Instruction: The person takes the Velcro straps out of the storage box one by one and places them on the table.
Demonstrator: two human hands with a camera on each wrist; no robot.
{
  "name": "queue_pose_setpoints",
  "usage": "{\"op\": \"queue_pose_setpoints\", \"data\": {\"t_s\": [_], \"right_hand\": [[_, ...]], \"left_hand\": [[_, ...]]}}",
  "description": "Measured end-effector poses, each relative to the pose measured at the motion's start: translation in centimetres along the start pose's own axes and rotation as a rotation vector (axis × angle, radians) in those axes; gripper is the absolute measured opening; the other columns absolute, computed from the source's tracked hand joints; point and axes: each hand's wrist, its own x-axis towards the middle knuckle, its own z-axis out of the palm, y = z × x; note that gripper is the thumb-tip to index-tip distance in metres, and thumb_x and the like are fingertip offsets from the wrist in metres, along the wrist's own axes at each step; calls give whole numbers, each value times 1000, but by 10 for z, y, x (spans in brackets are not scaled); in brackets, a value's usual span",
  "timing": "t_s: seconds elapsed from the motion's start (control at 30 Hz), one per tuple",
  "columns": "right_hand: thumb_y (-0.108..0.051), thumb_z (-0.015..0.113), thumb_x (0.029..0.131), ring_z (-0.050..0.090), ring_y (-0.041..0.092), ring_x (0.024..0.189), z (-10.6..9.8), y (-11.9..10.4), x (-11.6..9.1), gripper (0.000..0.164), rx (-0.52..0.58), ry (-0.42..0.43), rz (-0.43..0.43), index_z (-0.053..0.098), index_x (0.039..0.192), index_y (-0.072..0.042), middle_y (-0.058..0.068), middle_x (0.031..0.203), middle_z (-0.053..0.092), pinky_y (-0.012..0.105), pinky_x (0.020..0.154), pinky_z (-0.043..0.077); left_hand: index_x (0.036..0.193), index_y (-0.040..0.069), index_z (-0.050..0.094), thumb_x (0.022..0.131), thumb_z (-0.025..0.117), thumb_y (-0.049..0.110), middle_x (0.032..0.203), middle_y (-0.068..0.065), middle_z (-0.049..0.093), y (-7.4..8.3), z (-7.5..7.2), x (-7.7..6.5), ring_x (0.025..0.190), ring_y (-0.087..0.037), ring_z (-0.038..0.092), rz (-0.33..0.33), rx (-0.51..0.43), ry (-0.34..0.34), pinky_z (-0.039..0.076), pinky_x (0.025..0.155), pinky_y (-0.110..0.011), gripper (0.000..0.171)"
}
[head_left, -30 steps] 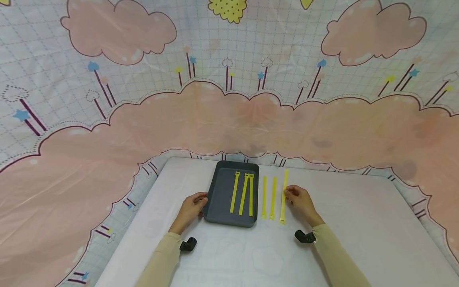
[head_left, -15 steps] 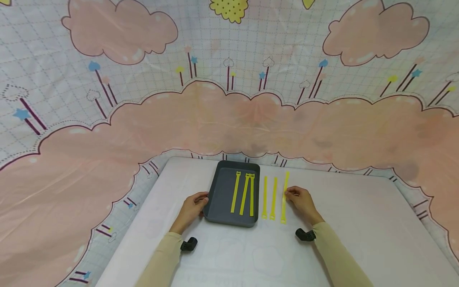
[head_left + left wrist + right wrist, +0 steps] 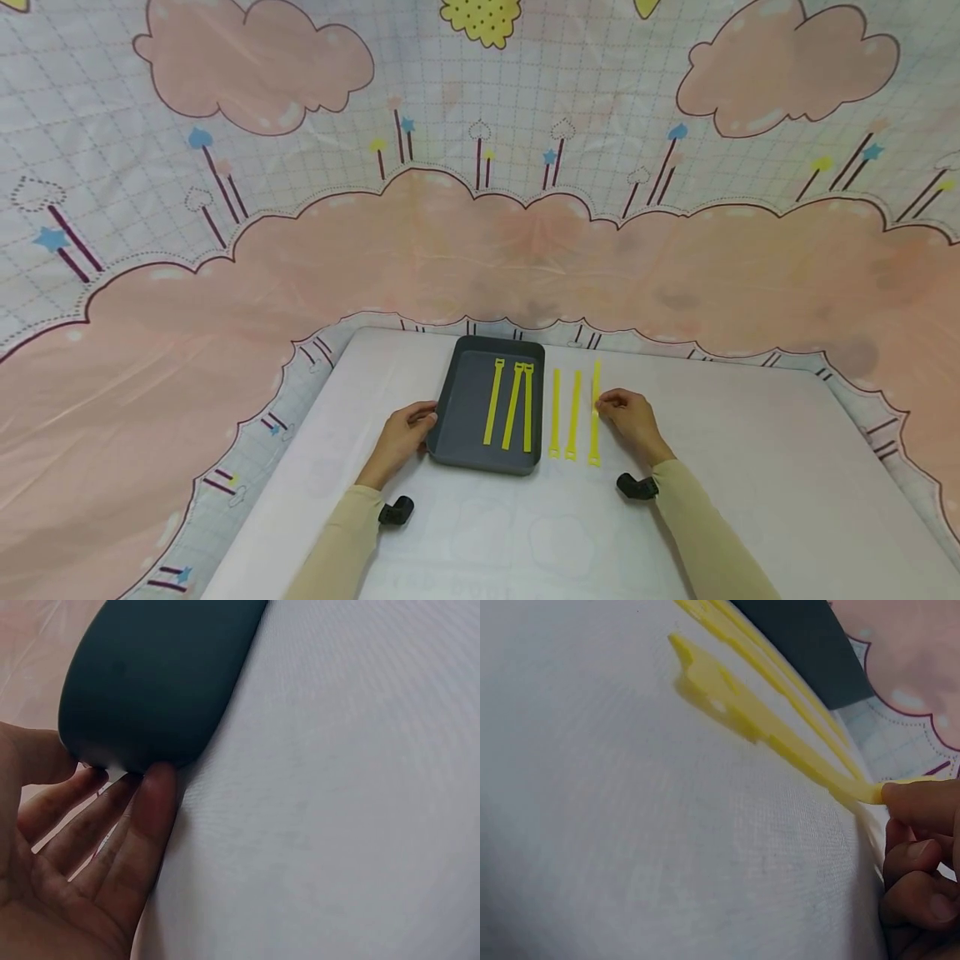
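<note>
My left hand (image 3: 403,433) grips the left side of a dark grey tray (image 3: 457,442); in the left wrist view the thumb is at the rim of the tray (image 3: 150,682) and the fingertips lie against its wall below. Between thumb and forefinger, my right hand (image 3: 630,421) pinches a yellow cable strap (image 3: 595,437) with a slotted head, about midway along its length. The right wrist view shows this strap (image 3: 795,759) bending up toward the pinch, its slotted head low over the table. Its far end points toward the backdrop.
Two more yellow straps (image 3: 573,417) lie side by side between the tray and the held one. Inside the tray are three yellow straps (image 3: 492,404), heads toward the back. A white-covered table (image 3: 750,467) meets a pink cloud-patterned backdrop (image 3: 525,258) behind.
The strap in my right hand has swung from a slight slant to nearly parallel with its neighbours. My left hand and the tray have kept their places.
</note>
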Motion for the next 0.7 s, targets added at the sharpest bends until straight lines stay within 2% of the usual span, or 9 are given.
{"op": "queue_pose_setpoints", "data": {"t_s": [0.27,0.5,0.7], "right_hand": [[-18,68,91,53,19,82,0,-1,0,17,-25,10,10,71,101,-4,7,90,66,27,69,40],[-18,67,92,52,16,76,-1,-2,0,18,-1,16,27,69,102,-3,6,86,62,24,63,42],[-22,65,95,53,13,71,-3,-3,-4,22,58,-14,46,67,107,-4,5,88,62,23,58,43]], "left_hand": [[133,2,59,98,59,14,127,-22,64,0,1,0,111,-33,65,-10,15,8,55,61,-26,36],[133,-7,55,99,57,8,126,-30,61,-1,5,2,110,-42,63,-3,10,24,57,63,-37,37],[132,1,59,98,60,12,124,-23,65,-4,3,2,108,-32,66,-13,0,11,55,60,-28,36]]}}
